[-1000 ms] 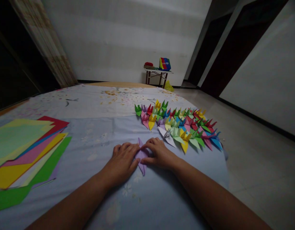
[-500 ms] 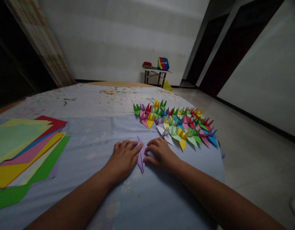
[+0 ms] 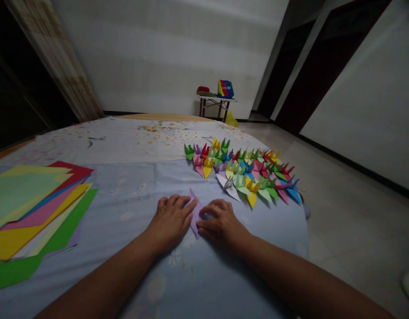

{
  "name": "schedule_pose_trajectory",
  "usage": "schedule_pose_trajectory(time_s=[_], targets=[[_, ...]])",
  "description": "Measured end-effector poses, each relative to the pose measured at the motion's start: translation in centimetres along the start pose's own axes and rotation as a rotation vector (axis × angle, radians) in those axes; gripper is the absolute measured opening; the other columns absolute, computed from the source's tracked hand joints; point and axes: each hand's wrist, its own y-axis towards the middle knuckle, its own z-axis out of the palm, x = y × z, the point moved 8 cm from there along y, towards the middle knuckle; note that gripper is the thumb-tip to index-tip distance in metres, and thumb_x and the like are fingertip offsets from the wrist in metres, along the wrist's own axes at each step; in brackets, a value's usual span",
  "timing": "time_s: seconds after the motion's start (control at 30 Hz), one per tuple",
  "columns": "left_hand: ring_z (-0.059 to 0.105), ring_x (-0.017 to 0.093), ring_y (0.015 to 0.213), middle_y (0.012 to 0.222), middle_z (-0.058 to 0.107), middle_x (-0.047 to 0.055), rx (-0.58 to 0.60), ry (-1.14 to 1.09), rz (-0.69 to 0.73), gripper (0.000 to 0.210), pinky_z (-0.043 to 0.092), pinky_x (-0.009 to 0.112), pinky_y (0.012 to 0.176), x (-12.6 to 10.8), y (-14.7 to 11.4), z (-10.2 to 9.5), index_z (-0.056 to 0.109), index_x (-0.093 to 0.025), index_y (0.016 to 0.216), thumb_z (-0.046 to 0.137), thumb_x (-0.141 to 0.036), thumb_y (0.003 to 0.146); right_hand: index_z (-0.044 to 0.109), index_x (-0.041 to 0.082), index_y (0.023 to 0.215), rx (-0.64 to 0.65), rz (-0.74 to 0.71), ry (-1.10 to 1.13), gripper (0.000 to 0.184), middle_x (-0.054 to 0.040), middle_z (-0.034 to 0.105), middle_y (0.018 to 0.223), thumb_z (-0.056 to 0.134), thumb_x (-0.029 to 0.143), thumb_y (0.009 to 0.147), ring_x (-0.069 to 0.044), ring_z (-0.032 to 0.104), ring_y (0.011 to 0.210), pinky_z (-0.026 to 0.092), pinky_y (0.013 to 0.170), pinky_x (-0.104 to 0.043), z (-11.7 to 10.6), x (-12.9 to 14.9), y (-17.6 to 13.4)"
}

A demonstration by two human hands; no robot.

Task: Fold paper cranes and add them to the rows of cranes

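A folded purple paper [image 3: 194,212], long and pointed at both ends, lies on the blue cloth between my hands. My left hand [image 3: 173,221] rests palm down at its left side, fingers laid out, with the fingertips pressing the paper against the table. From the right, my right hand [image 3: 222,221] has its thumb and fingers closed at the paper's right edge in a pinch. The fingers partly cover that edge. Beyond my right hand stand many folded paper cranes [image 3: 252,188] in several colours, the nearest ones grey-white and yellow.
Fanned sheets of coloured paper [image 3: 55,215] lie at the left of the table. A blue cloth [image 3: 151,283] covers the near half, a flowered white one [image 3: 125,141] the far half. Against the wall, a small table [image 3: 215,101] bears a multicoloured box [image 3: 225,88].
My right hand has shifted slightly downward along the paper, its thumb and fingers closer together at the right edge. My left hand stays in place.
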Motion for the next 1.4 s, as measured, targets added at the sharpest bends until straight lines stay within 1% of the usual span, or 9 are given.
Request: schedule_pose_trajectory(time_s=[0.23, 0.4, 0.63, 0.8, 0.9, 1.0, 1.2, 1.27, 1.4], targets=[[0.038, 0.025, 0.113, 0.124, 0.052, 0.006, -0.011, -0.027, 0.003, 0.040, 0.023, 0.044, 0.092, 0.0, 0.2, -0.2, 0.043, -0.029, 0.128, 0.035, -0.029, 0.089, 0.066, 0.027, 0.091, 0.071, -0.128, 0.026, 0.016, -0.0013, 0.059, 0.106, 0.054, 0.032, 0.082, -0.023, 0.039, 0.105, 0.029, 0.086, -0.040, -1.0, 2.3, -1.5], [0.040, 0.025, 0.112, 0.121, 0.053, 0.005, -0.020, -0.055, 0.017, 0.038, 0.024, 0.043, 0.092, 0.3, 0.4, -0.3, 0.046, -0.031, 0.125, 0.036, -0.029, 0.089, 0.064, 0.024, 0.095, 0.009, -0.124, 0.024, 0.019, -0.0041, 0.057, 0.108, 0.052, 0.031, 0.082, -0.022, 0.039, 0.103, 0.028, 0.087, -0.040, -1.8, 2.5, -0.3], [0.041, 0.025, 0.112, 0.123, 0.053, 0.005, -0.037, -0.088, 0.037, 0.038, 0.026, 0.044, 0.091, 1.0, 0.6, -0.3, 0.048, -0.033, 0.124, 0.037, -0.028, 0.088, 0.064, 0.026, 0.097, 0.098, -0.153, -0.031, 0.020, -0.0034, 0.059, 0.103, 0.049, 0.032, 0.085, -0.022, 0.039, 0.100, 0.027, 0.083, -0.039, 0.0, 2.6, 0.3], [0.030, 0.028, 0.125, 0.137, 0.044, -0.002, 0.011, -0.104, 0.075, 0.040, 0.017, 0.051, 0.096, 2.2, 0.7, 0.5, 0.043, -0.037, 0.127, 0.035, -0.028, 0.088, 0.059, 0.025, 0.107, 0.148, -0.121, -0.013, 0.026, -0.0043, 0.058, 0.105, 0.048, 0.034, 0.085, -0.022, 0.039, 0.097, 0.026, 0.083, -0.037, 0.3, 2.3, 0.1], [0.025, 0.026, 0.130, 0.138, 0.043, -0.002, 0.014, -0.125, 0.076, 0.044, 0.011, 0.052, 0.100, 2.9, 0.7, 0.7, 0.034, -0.034, 0.133, 0.032, -0.027, 0.090, 0.052, 0.023, 0.116, 0.189, -0.105, -0.031, 0.035, -0.0070, 0.057, 0.105, 0.047, 0.038, 0.085, -0.022, 0.040, 0.096, 0.027, 0.081, -0.036, 0.5, 2.3, 0.6], [0.026, 0.025, 0.130, 0.139, 0.042, 0.002, -0.016, -0.109, 0.061, 0.046, 0.012, 0.051, 0.101, 3.3, 0.8, 0.4, 0.031, -0.030, 0.135, 0.034, -0.029, 0.090, 0.051, 0.023, 0.116, 0.212, -0.101, -0.071, 0.038, -0.0083, 0.055, 0.104, 0.045, 0.044, 0.085, -0.023, 0.041, 0.094, 0.027, 0.080, -0.037, 0.8, 2.3, 1.3], [0.042, 0.025, 0.115, 0.122, 0.054, 0.009, -0.133, -0.007, -0.015, 0.034, 0.024, 0.047, 0.095, 3.1, 0.0, -2.0, 0.054, -0.026, 0.118, 0.043, -0.034, 0.087, 0.054, 0.023, 0.110, 0.211, -0.101, -0.085, 0.036, -0.0079, 0.055, 0.101, 0.045, 0.047, 0.085, -0.022, 0.041, 0.092, 0.027, 0.079, -0.037, 1.0, 2.3, 1.7], [0.042, 0.026, 0.114, 0.121, 0.055, 0.008, -0.095, 0.023, 0.008, 0.031, 0.025, 0.048, 0.093, 2.5, -0.6, -2.5, 0.057, -0.030, 0.114, 0.044, -0.029, 0.086, 0.053, 0.022, 0.111, 0.206, -0.104, -0.082, 0.037, -0.0079, 0.054, 0.101, 0.045, 0.047, 0.085, -0.022, 0.041, 0.092, 0.028, 0.079, -0.036, 0.9, 2.3, 1.6], [0.043, 0.029, 0.114, 0.123, 0.054, 0.007, 0.072, 0.053, 0.073, 0.035, 0.026, 0.051, 0.091, 1.5, -1.8, -2.0, 0.055, -0.034, 0.115, 0.043, -0.023, 0.084, 0.052, 0.022, 0.112, 0.201, -0.111, -0.086, 0.038, -0.0082, 0.054, 0.100, 0.044, 0.047, 0.086, -0.022, 0.041, 0.091, 0.028, 0.079, -0.036, 0.9, 2.3, 1.7]])
